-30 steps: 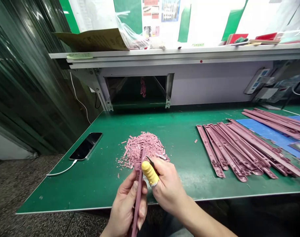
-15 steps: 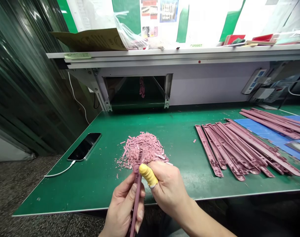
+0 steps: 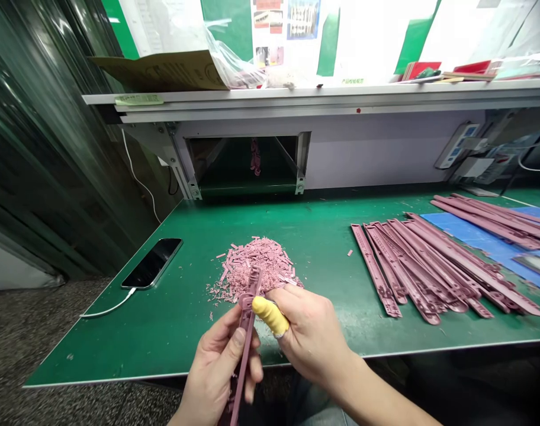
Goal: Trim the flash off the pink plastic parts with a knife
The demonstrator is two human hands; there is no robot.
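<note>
My left hand [image 3: 225, 361] is closed around a long, narrow pink plastic strip [image 3: 244, 367], which tilts up and away with its ribbed end over a heap of pink shavings [image 3: 259, 260]. My right hand [image 3: 312, 328] is curled beside the strip's upper part, its thumb in a yellow finger cover [image 3: 270, 316] that presses against the strip's side. Whatever lies inside the right fingers is mostly hidden; only a small greyish edge shows by the thumb. Small flat offcuts lie among the shavings.
Several similar pink strips [image 3: 425, 266] lie in a pile at right, with more on a blue sheet [image 3: 483, 234]. A phone [image 3: 152, 263] with a white cable lies at left. Behind, a shelf [image 3: 323, 100] spans the bench above an opening with a belt [image 3: 247, 183].
The strip has turned slightly, showing more of its ribbed face. My right hand has shifted a little to the right, and the left fingers have loosened slightly along the strip.
</note>
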